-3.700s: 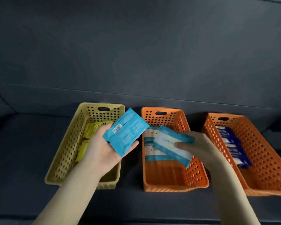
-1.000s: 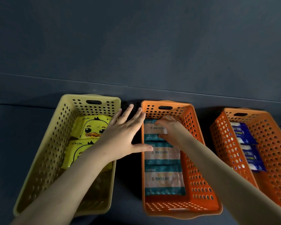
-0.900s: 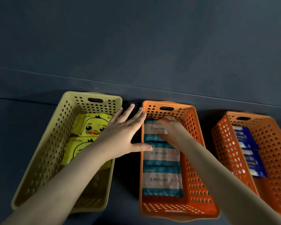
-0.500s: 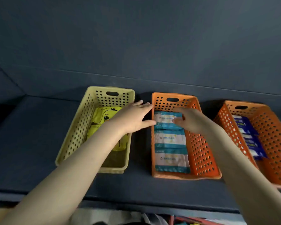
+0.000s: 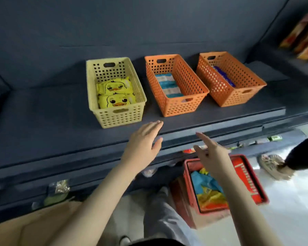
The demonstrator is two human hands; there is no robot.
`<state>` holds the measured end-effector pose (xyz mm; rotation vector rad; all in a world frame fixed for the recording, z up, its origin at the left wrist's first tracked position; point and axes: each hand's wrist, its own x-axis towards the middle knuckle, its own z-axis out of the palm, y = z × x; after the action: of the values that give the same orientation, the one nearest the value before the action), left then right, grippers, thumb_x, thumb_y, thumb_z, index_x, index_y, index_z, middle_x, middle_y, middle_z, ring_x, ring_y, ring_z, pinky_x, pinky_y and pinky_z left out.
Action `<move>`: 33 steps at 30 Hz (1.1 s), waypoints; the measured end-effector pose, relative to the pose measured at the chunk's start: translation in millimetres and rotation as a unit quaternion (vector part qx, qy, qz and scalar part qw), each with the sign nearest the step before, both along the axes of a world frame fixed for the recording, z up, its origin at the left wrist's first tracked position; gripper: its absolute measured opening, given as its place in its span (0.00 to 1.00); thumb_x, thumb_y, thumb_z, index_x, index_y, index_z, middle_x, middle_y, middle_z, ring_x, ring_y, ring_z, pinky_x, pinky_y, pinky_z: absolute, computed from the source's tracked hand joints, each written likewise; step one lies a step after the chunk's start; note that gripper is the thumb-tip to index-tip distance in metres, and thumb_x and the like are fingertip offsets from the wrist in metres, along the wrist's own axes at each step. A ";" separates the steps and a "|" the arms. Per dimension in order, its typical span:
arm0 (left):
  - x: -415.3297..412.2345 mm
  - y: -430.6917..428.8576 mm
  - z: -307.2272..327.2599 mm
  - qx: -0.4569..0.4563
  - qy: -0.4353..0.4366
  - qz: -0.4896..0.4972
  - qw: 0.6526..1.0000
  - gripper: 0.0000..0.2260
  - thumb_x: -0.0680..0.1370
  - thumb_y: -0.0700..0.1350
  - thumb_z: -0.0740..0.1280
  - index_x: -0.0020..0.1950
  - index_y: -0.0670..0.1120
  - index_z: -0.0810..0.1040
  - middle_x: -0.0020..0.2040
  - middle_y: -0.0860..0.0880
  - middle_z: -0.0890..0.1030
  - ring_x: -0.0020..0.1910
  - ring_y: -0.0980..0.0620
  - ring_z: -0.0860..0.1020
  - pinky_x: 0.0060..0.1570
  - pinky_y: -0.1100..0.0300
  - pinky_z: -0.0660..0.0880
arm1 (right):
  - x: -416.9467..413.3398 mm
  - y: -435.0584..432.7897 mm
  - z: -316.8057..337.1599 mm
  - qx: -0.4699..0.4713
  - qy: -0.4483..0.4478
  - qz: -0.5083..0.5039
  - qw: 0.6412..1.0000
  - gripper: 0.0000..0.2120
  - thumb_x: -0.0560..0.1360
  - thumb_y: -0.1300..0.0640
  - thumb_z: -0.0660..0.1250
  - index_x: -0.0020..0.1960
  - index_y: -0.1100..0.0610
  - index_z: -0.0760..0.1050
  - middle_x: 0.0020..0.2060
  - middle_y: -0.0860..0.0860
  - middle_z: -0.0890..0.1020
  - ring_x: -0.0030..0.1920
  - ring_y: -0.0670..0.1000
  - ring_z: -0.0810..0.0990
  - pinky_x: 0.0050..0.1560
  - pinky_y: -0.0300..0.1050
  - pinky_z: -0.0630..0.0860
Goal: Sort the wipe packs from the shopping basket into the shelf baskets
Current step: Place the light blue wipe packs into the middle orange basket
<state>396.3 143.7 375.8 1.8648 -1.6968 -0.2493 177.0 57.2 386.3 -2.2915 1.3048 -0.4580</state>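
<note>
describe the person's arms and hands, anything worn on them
Two bare human arms, no robot parts. The left hand and the right hand wear no gloves, and no ring, watch or bracelet shows, though the picture is slightly blurred. Above the wrists both arms are uncovered down to the frame's bottom edge; no sleeve comes into view.

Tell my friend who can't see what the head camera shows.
Empty and open, the left hand and right hand hover before a shelf; a red shopping basket of packs sits below. On the shelf: a yellow basket with duck packs, an orange basket with teal packs, a second orange basket with blue packs.
</note>
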 end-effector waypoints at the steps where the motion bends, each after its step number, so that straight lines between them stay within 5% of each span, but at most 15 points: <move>1: -11.4 10.9 -13.4 0.015 0.014 -0.006 1.000 0.22 0.81 0.46 0.62 0.74 0.45 0.67 0.73 0.49 0.70 0.71 0.50 0.67 0.71 0.52 0.65 | -14.7 14.8 -12.8 0.029 0.013 -0.013 0.999 0.22 0.77 0.57 0.67 0.71 0.55 0.71 0.52 0.59 0.83 0.47 0.63 0.82 0.40 0.40 0.67; 5: -50.1 39.0 -68.0 0.121 0.060 -0.019 0.991 0.21 0.82 0.48 0.60 0.75 0.46 0.66 0.74 0.51 0.68 0.72 0.51 0.66 0.70 0.58 0.63 | -72.9 56.7 -67.5 0.139 0.065 -0.099 0.983 0.20 0.78 0.55 0.65 0.70 0.52 0.71 0.48 0.53 0.83 0.45 0.54 0.80 0.39 0.37 0.69; 9: -88.9 39.9 -113.8 0.218 0.088 -0.032 0.971 0.20 0.81 0.47 0.62 0.73 0.44 0.70 0.71 0.49 0.71 0.70 0.50 0.69 0.69 0.58 0.65 | -134.5 74.7 -113.0 0.210 0.071 -0.190 0.957 0.20 0.77 0.56 0.66 0.68 0.55 0.73 0.60 0.56 0.81 0.58 0.58 0.79 0.54 0.45 0.72; 17: -187.5 -23.6 -196.2 0.415 0.202 0.004 0.887 0.16 0.80 0.45 0.63 0.67 0.43 0.75 0.64 0.45 0.78 0.62 0.50 0.77 0.62 0.59 0.71 | -259.1 6.0 -178.4 0.307 0.039 -0.315 0.897 0.13 0.77 0.63 0.65 0.61 0.63 0.78 0.55 0.61 0.83 0.56 0.61 0.81 0.51 0.45 0.72; 22: -252.7 -89.9 -244.1 0.456 0.234 0.051 0.857 0.13 0.81 0.42 0.62 0.64 0.41 0.77 0.62 0.45 0.80 0.61 0.50 0.77 0.56 0.65 0.69 | -314.9 -83.2 -228.3 0.344 0.046 -0.304 0.887 0.12 0.78 0.61 0.65 0.58 0.65 0.78 0.54 0.62 0.82 0.57 0.61 0.80 0.48 0.44 0.69; 27: -299.7 -159.7 -291.2 0.472 0.245 0.030 0.847 0.15 0.81 0.43 0.62 0.67 0.41 0.75 0.65 0.46 0.77 0.65 0.48 0.75 0.65 0.56 0.70 | -319.5 -155.8 -285.1 0.353 0.099 -0.280 0.887 0.14 0.81 0.58 0.59 0.58 0.66 0.78 0.54 0.64 0.81 0.57 0.63 0.78 0.53 0.49 0.72; 33: -304.3 -214.8 -407.6 0.505 0.168 0.066 0.844 0.21 0.81 0.46 0.63 0.72 0.42 0.68 0.71 0.42 0.71 0.69 0.45 0.70 0.65 0.58 0.65 | -305.8 -192.8 -404.4 0.385 0.126 -0.203 0.892 0.14 0.80 0.54 0.59 0.56 0.60 0.78 0.54 0.58 0.81 0.55 0.60 0.79 0.48 0.45 0.71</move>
<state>92.1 -71.1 -31.8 2.4021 -1.2325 -1.5615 -128.8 -135.5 -18.1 -1.4426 1.7070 0.2291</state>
